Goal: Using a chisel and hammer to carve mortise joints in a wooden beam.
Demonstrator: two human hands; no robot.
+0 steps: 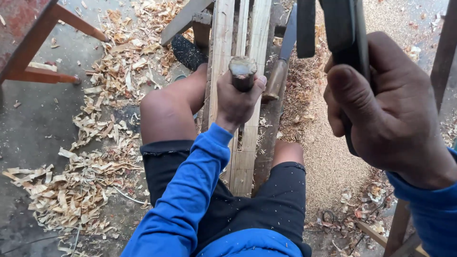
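Heaps of wood shavings (90, 176), sawdust (328, 152), grey concrete floor (33, 123), pale planks (243, 162)

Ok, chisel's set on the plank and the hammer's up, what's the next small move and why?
Probably bring the raised hammer in the right hand straight down onto the chisel's battered handle top. The left hand grips that handle upright against the pale wooden plank, fingers wrapped just below the top, so the blow should be short and centred to miss them.

I see soft, even daylight with weak shadows. My right hand (385, 109) at three o'clock looks big and blurry; the wood shavings (81, 190) at eight o'clock look sharp.
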